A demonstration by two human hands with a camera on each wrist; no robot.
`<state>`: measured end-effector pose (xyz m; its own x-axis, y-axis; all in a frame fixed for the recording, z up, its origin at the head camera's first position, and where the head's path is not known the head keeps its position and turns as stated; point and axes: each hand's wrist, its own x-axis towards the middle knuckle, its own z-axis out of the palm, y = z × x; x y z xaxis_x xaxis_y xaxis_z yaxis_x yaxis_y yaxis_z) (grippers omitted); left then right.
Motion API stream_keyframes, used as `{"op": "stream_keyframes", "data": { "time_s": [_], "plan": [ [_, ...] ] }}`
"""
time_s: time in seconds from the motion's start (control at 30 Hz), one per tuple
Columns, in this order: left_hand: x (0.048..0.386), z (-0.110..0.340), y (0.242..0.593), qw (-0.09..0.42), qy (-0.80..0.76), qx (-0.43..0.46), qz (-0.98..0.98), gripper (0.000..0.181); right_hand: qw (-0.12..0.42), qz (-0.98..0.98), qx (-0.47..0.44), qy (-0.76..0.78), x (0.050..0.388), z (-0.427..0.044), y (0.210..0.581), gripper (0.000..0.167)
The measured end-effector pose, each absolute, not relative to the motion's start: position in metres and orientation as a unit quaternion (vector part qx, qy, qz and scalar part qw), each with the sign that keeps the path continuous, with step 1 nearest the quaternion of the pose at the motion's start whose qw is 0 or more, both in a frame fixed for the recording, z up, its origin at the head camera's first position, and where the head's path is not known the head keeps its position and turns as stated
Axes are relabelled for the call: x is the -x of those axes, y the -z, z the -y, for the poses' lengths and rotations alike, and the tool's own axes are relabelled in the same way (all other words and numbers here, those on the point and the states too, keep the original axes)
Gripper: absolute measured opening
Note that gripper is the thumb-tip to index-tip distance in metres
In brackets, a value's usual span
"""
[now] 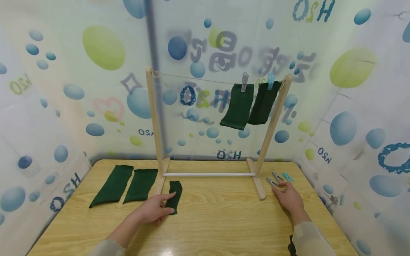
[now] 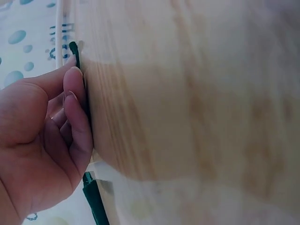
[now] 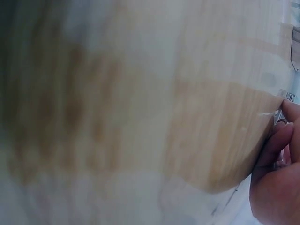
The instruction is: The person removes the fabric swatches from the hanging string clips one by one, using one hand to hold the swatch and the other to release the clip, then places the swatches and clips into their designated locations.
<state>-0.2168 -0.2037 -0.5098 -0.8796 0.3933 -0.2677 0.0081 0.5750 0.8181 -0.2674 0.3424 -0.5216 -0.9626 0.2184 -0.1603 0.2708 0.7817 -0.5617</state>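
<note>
In the head view my left hand (image 1: 154,209) is at the small dark green cloth (image 1: 174,202) on the table. Its thumb and index finger pinch the cloth's left side; the left wrist view shows the cloth's edge (image 2: 74,49) at the fingertips. On the right, my right hand (image 1: 290,199) holds the near end of a grey clothespin (image 1: 271,182) lying on the table. Part of that clothespin shows by the fingertips in the right wrist view. Another grey clothespin (image 1: 276,176) and a teal clothespin (image 1: 287,176) lie just beyond the hand.
A wooden rack (image 1: 155,121) with a string stands at the table's back. Two green cloths hang at its right, one by a grey clothespin (image 1: 245,81), one by a blue clothespin (image 1: 271,81). Two flat green cloths (image 1: 112,186) lie at left. A patterned curtain surrounds the table (image 1: 217,220).
</note>
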Motion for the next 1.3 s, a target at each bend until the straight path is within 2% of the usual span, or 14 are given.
{"op": "stream_keyframes", "data": {
  "time_s": [0.6,0.87,1.07,1.3],
  "plan": [
    [0.227,0.215,0.504,0.222,-0.403,-0.178,-0.870,0.075,0.042,-0.943,-0.128,0.305,0.267,-0.340,0.517,0.067],
    [0.239,0.223,0.527,0.217,-0.426,-0.173,-0.861,0.084,0.039,-0.937,-0.110,0.330,0.266,-0.350,0.520,0.071],
    [0.224,0.217,0.504,0.202,-0.406,-0.177,-0.873,0.076,0.026,-0.902,-0.092,0.421,0.258,-0.355,0.521,0.067],
    [0.213,0.209,0.480,0.170,-0.430,-0.167,-0.871,0.062,0.010,-0.884,-0.070,0.462,0.245,-0.351,0.497,0.058]
  ]
}}
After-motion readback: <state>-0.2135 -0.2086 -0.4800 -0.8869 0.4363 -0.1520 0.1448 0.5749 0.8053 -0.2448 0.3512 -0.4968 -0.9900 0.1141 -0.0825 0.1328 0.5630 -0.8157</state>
